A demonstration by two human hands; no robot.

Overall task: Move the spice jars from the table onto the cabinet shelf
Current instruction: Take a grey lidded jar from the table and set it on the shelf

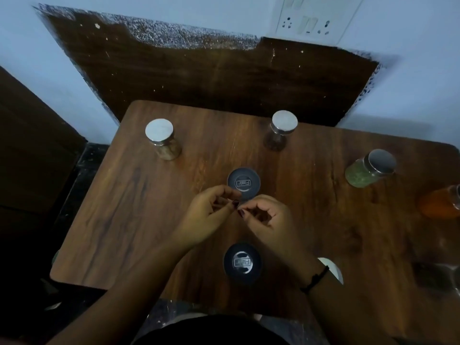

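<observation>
1. Your left hand point(209, 212) is over the middle of the table point(112, 220), its fingers curled in and the thumb and forefinger tips close together. Those tips overlap the near rim of a black-lidded jar point(244, 183). You cannot tell whether they touch it or pinch anything.
2. Your right hand point(268, 220) is just beside the left, and the fingertips of the two hands almost meet. Its thumb and forefinger bend into a small ring with nothing seen inside, and the other fingers are tucked under. A black band point(315, 280) circles that wrist.
3. A second black-lidded jar point(242, 263) stands upright nearer to you, between your forearms, with neither hand on it.
4. Two silver-lidded jars stand well apart towards the far edge of the table. The tan jar point(161, 140) is on the left and the dark jar point(282, 130) is right of centre.
5. The green jar point(368, 170) is near the right edge. The orange jar point(438, 204) is close beside it, partly cut off by the frame.
6. A white round thing point(333, 270) peeks out from behind your right wrist. You cannot tell what it is.
7. Every jar in view is on the table.
8. Beyond the table a dark wooden board point(199, 70) stands against the pale wall, with a socket panel point(311, 21) above its right end. A dark brown piece of furniture point(32, 145) is on the left.
</observation>
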